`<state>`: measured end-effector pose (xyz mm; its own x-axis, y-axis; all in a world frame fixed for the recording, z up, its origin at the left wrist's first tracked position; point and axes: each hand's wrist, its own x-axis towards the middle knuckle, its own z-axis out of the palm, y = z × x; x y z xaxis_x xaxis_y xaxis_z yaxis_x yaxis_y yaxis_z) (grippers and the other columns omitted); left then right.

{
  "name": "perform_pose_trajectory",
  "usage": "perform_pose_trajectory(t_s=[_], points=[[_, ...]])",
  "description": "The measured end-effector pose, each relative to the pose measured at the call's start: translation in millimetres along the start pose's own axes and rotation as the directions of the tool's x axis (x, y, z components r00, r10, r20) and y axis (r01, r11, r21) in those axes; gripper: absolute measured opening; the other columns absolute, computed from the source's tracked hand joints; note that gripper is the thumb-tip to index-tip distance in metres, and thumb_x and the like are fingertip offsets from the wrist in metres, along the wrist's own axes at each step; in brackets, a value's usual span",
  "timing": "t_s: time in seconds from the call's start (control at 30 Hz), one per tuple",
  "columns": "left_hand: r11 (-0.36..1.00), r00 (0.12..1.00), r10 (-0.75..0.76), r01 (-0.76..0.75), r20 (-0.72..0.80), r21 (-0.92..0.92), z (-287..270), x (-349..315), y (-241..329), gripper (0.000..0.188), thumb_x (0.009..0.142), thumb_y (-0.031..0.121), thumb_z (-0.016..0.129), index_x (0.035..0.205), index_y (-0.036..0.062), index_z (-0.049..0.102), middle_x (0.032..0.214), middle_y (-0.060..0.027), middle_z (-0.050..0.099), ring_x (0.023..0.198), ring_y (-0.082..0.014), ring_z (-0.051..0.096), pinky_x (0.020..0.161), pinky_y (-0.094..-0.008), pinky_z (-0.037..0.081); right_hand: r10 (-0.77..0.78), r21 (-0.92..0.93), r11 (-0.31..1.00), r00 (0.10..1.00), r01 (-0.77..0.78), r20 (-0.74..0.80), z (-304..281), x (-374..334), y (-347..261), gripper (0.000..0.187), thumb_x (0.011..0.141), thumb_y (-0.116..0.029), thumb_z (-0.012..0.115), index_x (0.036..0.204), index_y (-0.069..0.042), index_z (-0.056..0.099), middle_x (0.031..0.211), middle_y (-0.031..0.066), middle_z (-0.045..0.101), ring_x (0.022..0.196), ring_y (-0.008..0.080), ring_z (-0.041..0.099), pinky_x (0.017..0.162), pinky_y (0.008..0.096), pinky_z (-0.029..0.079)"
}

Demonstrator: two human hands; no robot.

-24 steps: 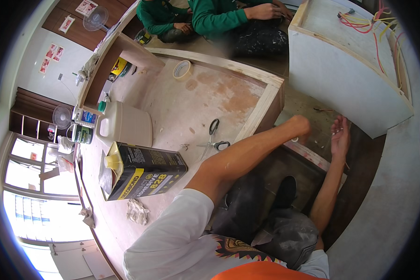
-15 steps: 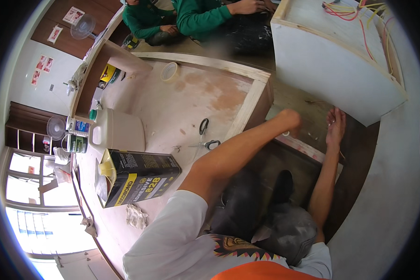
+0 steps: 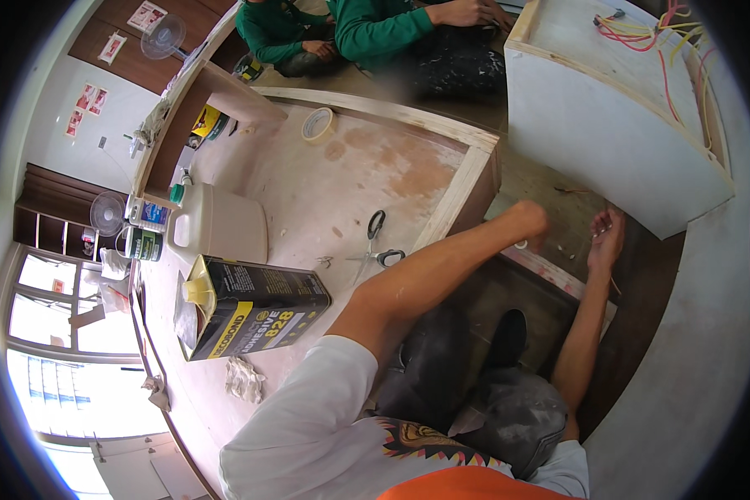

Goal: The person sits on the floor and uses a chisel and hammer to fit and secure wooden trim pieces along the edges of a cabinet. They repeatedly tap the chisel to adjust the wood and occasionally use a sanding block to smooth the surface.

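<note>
My left hand [image 3: 532, 222] is bent at the wrist past the table's corner, its fingers turned away and hidden. A small white ring-shaped thing [image 3: 521, 245] shows just below it. My right hand [image 3: 606, 239] is raised to its right, palm up, fingers curled in; what they hold, if anything, is too small to make out. Between and below the hands runs a narrow pale strip with reddish stains [image 3: 550, 273]. On the table [image 3: 292, 196], left of my left forearm, lie open black-handled scissors [image 3: 373, 248].
The table carries a black-and-yellow adhesive can [image 3: 262, 304], a beige jug [image 3: 221, 223], a tape roll [image 3: 318, 126] and a crumpled cloth [image 3: 245, 379]. A white cabinet box [image 3: 608, 137] with loose wires [image 3: 642, 33] stands far right. Two people in green sleeves [image 3: 379, 32] sit beyond the table.
The view has shifted slightly, so the table and its things sit a little farther right. Both hands stay in nearly the same place, the right one's fingers slightly more curled.
</note>
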<state>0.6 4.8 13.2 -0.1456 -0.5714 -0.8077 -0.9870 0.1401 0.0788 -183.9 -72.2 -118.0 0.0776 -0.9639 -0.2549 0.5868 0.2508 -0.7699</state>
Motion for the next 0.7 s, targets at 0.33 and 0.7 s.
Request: perform_pose_trajectory(t_s=[0.33, 0.7], points=[[1.0, 1.0, 0.0, 0.0, -0.013, -0.013, 3, 4, -2, 0.044, 0.083, 0.038, 0.07, 0.116, 0.0084, 0.073, 0.108, -0.0093, 0.074, 0.098, -0.0284, 0.071, 0.081, -0.0419, 0.057, -0.023, -0.085, 0.996, 1.0, 0.024, 0.015, 8, -6, 5, 0.025, 0.097, -0.026, 0.065, 0.111, -0.006, 0.061, 0.108, 0.0077, 0.067, 0.091, 0.0185, 0.063, 0.083, 0.034, 0.05], [0.999, 1.0, -0.026, 0.025, -0.003, -0.022, -3, -1, 3, 0.044, 0.084, 0.037, 0.07, 0.117, 0.0085, 0.072, 0.109, -0.0091, 0.073, 0.1, -0.0284, 0.07, 0.082, -0.0426, 0.057, -0.001, -0.091, 0.996, 0.984, 0.017, 0.175, 19, -9, 2, 0.03, 0.1, -0.025, 0.064, 0.124, -0.008, 0.061, 0.114, 0.0083, 0.069, 0.097, 0.0163, 0.066, 0.088, 0.0317, 0.051]])
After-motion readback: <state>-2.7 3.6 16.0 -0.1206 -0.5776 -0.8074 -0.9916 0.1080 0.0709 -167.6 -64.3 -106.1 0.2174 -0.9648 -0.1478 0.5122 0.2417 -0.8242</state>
